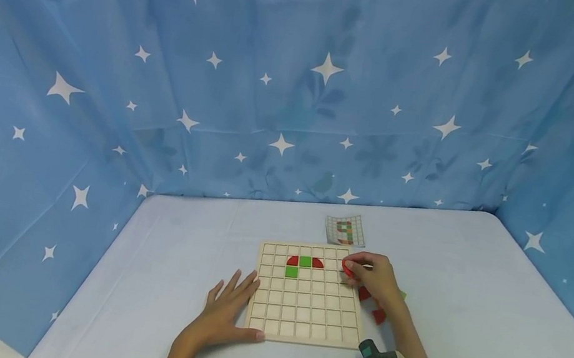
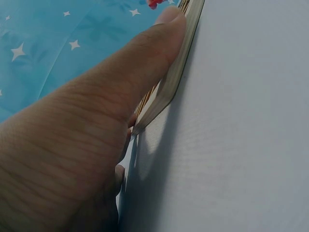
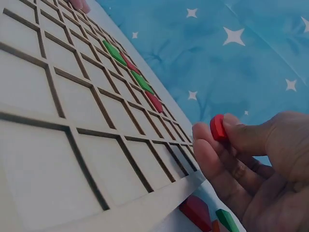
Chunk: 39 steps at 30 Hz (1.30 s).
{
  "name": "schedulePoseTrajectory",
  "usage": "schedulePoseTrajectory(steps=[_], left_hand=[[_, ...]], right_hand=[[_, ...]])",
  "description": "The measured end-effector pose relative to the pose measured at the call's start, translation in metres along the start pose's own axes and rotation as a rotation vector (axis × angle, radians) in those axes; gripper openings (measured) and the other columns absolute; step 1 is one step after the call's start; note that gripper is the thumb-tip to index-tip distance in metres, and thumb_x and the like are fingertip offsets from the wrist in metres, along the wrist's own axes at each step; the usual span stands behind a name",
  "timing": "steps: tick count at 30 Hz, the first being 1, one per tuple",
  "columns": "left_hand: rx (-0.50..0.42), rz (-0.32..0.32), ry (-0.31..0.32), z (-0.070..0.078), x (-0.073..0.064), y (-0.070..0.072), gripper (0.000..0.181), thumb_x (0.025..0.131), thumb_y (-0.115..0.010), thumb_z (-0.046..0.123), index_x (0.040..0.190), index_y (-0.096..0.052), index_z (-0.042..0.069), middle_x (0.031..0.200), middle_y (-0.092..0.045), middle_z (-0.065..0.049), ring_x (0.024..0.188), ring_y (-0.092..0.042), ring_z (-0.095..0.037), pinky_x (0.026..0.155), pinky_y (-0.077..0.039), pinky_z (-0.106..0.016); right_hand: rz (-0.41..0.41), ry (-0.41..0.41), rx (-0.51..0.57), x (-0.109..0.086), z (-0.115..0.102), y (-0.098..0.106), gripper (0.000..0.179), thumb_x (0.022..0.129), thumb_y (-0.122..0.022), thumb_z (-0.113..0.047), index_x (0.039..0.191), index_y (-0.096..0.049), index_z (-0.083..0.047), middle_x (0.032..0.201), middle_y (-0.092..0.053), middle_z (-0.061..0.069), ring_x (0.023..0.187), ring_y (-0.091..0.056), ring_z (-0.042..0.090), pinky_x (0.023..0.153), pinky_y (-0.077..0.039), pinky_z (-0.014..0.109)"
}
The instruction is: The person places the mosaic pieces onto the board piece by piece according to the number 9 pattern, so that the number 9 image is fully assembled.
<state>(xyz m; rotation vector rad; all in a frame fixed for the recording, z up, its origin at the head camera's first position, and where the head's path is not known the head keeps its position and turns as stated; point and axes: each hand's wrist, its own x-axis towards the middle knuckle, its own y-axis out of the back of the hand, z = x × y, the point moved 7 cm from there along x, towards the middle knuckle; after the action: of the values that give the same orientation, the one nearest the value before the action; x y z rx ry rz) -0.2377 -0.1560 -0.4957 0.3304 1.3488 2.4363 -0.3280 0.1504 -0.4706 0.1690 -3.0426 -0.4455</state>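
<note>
A wooden grid board [image 1: 303,315] lies on the table. My left hand [image 1: 222,315] rests at its near left corner, fingers spread along the left side and thumb on the front edge. Between thumb and fingertips my right hand [image 1: 377,278] pinches a small red piece [image 3: 218,128] with a curved side, held above the board's right edge. Set in the far rows are two red quarter-circle pieces [image 1: 318,263] with a green square [image 1: 305,261] between them. Another green square [image 1: 292,272] sits one row nearer, below the left red piece.
Beyond the board lies a pattern card [image 1: 345,232] showing a coloured figure on a grid. Several loose red, green and orange pieces [image 1: 379,316] lie right of the board, partly hidden by the right hand. A blue star-patterned curtain [image 1: 292,78] surrounds the white table [image 1: 184,250].
</note>
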Motion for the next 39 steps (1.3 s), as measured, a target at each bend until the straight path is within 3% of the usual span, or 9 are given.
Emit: schedulePoseTrajectory(steps=[3, 10, 17, 25, 30, 39], left_hand=[[0.009, -0.001, 0.004, 0.000, 0.000, 0.000, 0.104, 0.073, -0.072, 0.065, 0.154, -0.031, 0.015, 0.164, -0.020, -0.001, 0.152, -0.007, -0.036, 0.116, -0.005, -0.065], [0.024, 0.005, 0.004, 0.000, 0.001, 0.000, 0.104, 0.073, -0.071, 0.066, 0.154, -0.032, 0.015, 0.164, -0.021, -0.002, 0.152, -0.008, -0.037, 0.116, -0.006, -0.065], [0.017, 0.006, 0.007, 0.001, 0.000, 0.001, 0.104, 0.073, -0.072, 0.066, 0.154, -0.032, 0.014, 0.164, -0.022, -0.003, 0.152, -0.008, -0.038, 0.115, -0.006, -0.066], [0.009, 0.003, -0.004, 0.002, 0.000, 0.001, 0.103, 0.074, -0.072, 0.064, 0.154, -0.032, 0.014, 0.164, -0.021, -0.003, 0.152, -0.008, -0.037, 0.115, -0.006, -0.065], [0.008, -0.002, -0.007, 0.003, 0.000, 0.001, 0.102, 0.074, -0.072, 0.063, 0.154, -0.032, 0.014, 0.164, -0.021, -0.003, 0.152, -0.008, -0.038, 0.115, -0.006, -0.065], [0.036, -0.002, -0.015, 0.004, 0.000, 0.001, 0.104, 0.074, -0.072, 0.065, 0.154, -0.031, 0.013, 0.164, -0.020, -0.004, 0.151, -0.010, -0.039, 0.114, -0.008, -0.067]], right_hand=[[-0.036, 0.015, 0.006, -0.001, -0.002, -0.005, 0.022, 0.095, -0.062, -0.006, 0.111, -0.065, 0.010, 0.096, -0.068, 0.023, 0.065, -0.069, 0.016, 0.061, -0.059, 0.028], [-0.108, 0.095, -0.011, 0.000, -0.009, -0.016, 0.026, 0.094, -0.063, -0.003, 0.117, -0.064, 0.008, 0.102, -0.066, 0.027, 0.075, -0.070, 0.020, 0.068, -0.059, 0.025], [-0.088, 0.007, -0.031, -0.001, -0.006, -0.032, 0.020, 0.093, -0.066, -0.012, 0.109, -0.067, 0.001, 0.089, -0.070, 0.021, 0.070, -0.069, 0.023, 0.057, -0.058, 0.030], [-0.103, 0.019, -0.094, -0.006, -0.015, -0.060, 0.016, 0.090, -0.071, -0.016, 0.098, -0.070, -0.002, 0.075, -0.072, 0.012, 0.060, -0.067, 0.021, 0.052, -0.051, 0.026], [-0.070, 0.067, -0.134, -0.008, -0.017, -0.075, 0.008, 0.087, -0.073, -0.012, 0.091, -0.072, -0.004, 0.069, -0.070, 0.006, 0.056, -0.062, 0.015, 0.054, -0.049, 0.024], [0.081, 0.117, -0.298, -0.013, -0.021, -0.090, 0.007, 0.080, -0.081, -0.019, 0.082, -0.075, -0.016, 0.070, -0.068, -0.007, 0.063, -0.057, 0.005, 0.058, -0.046, 0.022]])
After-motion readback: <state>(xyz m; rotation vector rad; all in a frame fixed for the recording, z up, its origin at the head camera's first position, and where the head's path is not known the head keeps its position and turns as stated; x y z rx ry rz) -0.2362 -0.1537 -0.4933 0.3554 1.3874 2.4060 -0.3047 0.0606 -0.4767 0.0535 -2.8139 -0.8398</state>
